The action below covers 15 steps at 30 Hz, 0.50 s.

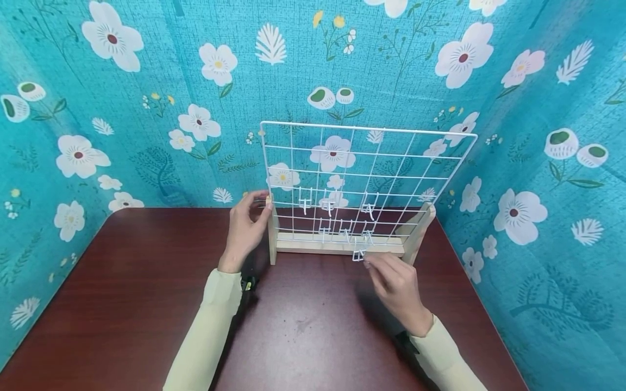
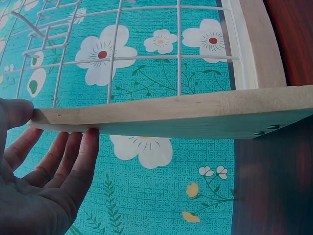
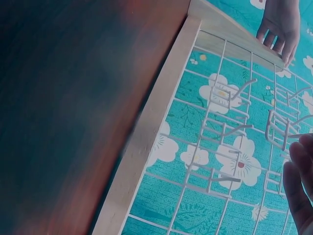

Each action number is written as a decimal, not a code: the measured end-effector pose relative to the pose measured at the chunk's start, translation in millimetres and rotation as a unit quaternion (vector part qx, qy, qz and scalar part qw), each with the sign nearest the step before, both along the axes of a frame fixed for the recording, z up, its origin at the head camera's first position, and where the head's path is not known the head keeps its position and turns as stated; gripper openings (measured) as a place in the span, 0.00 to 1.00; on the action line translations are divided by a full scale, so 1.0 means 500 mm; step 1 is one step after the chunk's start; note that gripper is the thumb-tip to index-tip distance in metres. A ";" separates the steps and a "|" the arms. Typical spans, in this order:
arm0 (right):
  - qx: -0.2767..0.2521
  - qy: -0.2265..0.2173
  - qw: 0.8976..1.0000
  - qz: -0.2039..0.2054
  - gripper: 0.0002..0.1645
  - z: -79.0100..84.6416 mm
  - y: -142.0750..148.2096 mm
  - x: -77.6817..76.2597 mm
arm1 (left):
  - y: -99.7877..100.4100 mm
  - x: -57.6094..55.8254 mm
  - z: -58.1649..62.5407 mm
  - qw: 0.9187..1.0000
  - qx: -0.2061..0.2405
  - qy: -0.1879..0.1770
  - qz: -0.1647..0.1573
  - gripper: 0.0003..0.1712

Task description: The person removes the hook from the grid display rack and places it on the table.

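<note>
A white wire grid panel (image 1: 369,128) stands upright in a pale wooden frame. My left hand (image 1: 246,231) grips the upper end of the frame's left side post (image 1: 272,233); in the left wrist view the thumb lies on one face and the fingers (image 2: 88,147) on the other. Between thumb and fingertips my right hand (image 1: 396,285) pinches a small white wire hook (image 3: 277,129) in front of the grid. Several similar hooks (image 1: 327,205) hang on the grid in two rows, apart from the one in my hand.
The frame's bottom rail (image 1: 313,246) and right side post (image 1: 419,231) rest on a dark red-brown table (image 1: 146,304). Close behind hangs a turquoise flowered cloth (image 1: 161,81), which also runs along the right side.
</note>
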State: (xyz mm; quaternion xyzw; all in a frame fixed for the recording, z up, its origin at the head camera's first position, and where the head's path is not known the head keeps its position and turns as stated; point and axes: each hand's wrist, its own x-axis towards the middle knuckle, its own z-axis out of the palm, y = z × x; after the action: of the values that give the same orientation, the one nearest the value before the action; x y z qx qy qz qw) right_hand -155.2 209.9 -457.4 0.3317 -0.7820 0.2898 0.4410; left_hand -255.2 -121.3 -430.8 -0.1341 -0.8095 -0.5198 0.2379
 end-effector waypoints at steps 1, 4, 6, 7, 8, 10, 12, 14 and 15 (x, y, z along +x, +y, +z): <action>0.002 0.000 1.000 0.001 0.06 -0.001 -0.001 0.000 | 0.000 0.000 0.000 1.000 0.000 0.001 0.000 0.17; 0.008 -0.002 1.000 -0.001 0.06 -0.004 -0.002 0.001 | 0.000 0.000 0.000 1.000 -0.003 0.001 0.001 0.17; 0.010 -0.002 1.000 -0.001 0.07 -0.004 -0.003 0.002 | 0.000 -0.001 0.000 1.000 -0.004 0.002 0.000 0.17; 0.011 -0.003 1.000 -0.002 0.07 -0.005 -0.003 0.002 | 0.000 -0.001 0.000 1.000 -0.004 0.002 0.000 0.17; 0.012 -0.004 1.000 -0.003 0.07 -0.005 -0.004 0.002 | 0.000 -0.001 0.001 1.000 -0.004 0.003 0.000 0.17; 0.010 -0.007 1.000 -0.003 0.08 -0.005 -0.005 0.002 | 0.000 -0.001 0.001 1.000 -0.005 0.002 0.000 0.17; 0.012 -0.012 1.000 -0.006 0.09 -0.005 -0.006 0.002 | 0.000 0.000 0.001 1.000 -0.006 0.002 0.001 0.18; 0.015 -0.018 1.000 -0.009 0.09 -0.005 -0.007 0.003 | -0.001 0.000 0.001 1.000 -0.007 0.003 0.002 0.18; 0.017 -0.021 1.000 -0.011 0.09 -0.004 -0.007 0.004 | -0.001 0.000 0.000 1.000 -0.007 0.003 0.002 0.18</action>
State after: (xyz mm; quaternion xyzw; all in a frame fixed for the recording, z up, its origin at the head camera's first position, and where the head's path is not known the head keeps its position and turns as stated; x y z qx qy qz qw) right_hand -153.2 206.2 -459.5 0.3247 -0.7992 0.2787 0.4221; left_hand -255.0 -121.8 -430.7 -0.1359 -0.8128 -0.5128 0.2408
